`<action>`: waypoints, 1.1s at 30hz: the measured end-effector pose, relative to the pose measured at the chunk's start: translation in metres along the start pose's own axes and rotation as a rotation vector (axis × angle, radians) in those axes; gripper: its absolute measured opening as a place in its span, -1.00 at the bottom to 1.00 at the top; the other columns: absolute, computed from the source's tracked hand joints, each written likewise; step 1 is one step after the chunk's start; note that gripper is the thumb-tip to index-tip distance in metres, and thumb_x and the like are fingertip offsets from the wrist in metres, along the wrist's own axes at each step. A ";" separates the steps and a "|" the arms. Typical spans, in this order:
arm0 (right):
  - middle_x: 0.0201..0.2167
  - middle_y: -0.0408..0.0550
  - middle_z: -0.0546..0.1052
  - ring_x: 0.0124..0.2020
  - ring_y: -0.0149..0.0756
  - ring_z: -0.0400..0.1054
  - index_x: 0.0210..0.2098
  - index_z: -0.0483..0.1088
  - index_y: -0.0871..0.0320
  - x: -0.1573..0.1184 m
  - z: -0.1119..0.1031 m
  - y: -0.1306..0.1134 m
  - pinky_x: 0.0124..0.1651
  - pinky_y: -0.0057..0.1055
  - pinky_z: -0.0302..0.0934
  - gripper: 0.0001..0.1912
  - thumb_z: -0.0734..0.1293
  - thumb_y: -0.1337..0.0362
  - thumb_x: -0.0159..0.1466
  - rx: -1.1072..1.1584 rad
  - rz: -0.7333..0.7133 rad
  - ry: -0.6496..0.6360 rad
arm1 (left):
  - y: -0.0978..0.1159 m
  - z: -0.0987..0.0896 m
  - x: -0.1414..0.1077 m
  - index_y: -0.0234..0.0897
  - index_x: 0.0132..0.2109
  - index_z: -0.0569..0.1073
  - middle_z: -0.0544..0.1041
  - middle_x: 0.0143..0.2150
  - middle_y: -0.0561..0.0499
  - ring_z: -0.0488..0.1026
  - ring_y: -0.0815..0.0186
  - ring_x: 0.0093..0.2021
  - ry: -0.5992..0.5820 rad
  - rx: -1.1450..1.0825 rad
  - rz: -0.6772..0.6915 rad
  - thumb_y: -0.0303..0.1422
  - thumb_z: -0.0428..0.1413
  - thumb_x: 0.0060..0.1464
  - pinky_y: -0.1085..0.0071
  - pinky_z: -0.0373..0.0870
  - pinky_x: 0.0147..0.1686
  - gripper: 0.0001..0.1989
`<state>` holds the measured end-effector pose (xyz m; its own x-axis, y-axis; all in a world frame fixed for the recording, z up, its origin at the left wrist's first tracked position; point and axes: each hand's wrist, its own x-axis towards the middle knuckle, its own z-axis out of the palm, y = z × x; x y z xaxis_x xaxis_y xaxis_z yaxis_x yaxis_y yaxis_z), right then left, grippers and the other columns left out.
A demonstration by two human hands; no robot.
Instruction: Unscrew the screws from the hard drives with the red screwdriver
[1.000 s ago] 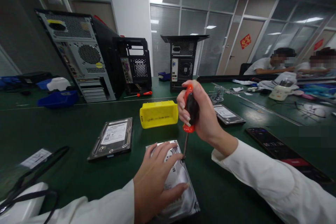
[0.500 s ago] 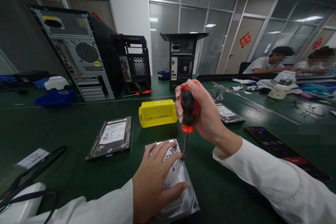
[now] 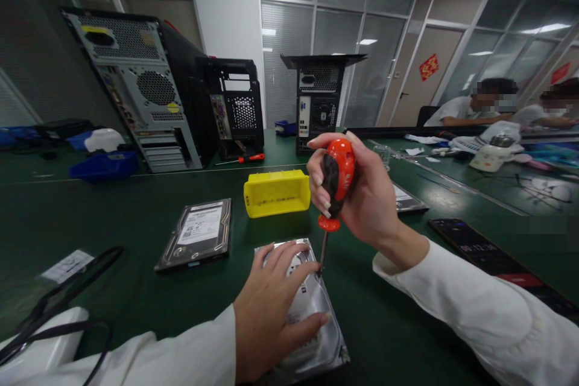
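Observation:
My left hand (image 3: 275,301) lies spread over a silver hard drive (image 3: 316,338), its fingers stretched across the top face and its palm covering much of it. Wrapped around the handle of a red and black screwdriver (image 3: 337,178) is my right hand (image 3: 366,193). The screwdriver's shaft points down, slightly tilted, and its tip meets the drive's right edge beside my left index fingertip. Any screw under the tip is too small to make out. Just beyond the drive stands a yellow bin (image 3: 277,211) with small dark bits inside.
Another hard drive (image 3: 199,232) lies to the left; a third (image 3: 409,200) is partly behind my right hand. A phone (image 3: 488,259) rests at right. Computer cases (image 3: 174,84) and a second screwdriver (image 3: 248,158) stand and lie farther back. Black cables (image 3: 67,289) curl at left. Two people sit far right.
My right hand has rolled around the screwdriver, so more of the handle's red side shows. The tip stays at the drive's edge. The whole view has shifted slightly.

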<state>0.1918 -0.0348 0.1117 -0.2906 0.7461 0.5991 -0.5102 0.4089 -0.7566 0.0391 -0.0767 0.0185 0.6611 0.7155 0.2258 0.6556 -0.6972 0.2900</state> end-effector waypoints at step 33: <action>-0.40 -0.19 0.37 -0.55 -0.53 0.31 -0.34 0.14 0.13 -0.002 0.004 -0.005 -0.53 -0.55 0.27 -0.86 0.24 0.25 0.22 -0.065 -0.012 -0.035 | -0.001 0.001 0.000 -0.11 0.10 0.30 0.24 0.22 -0.06 0.11 0.05 0.21 -0.010 -0.010 -0.005 -0.04 0.08 0.04 -0.07 -0.05 0.16 -0.50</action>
<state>0.1918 -0.0405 0.1154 -0.3132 0.7225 0.6163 -0.4608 0.4519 -0.7639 0.0385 -0.0759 0.0169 0.6617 0.7182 0.2151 0.6549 -0.6934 0.3005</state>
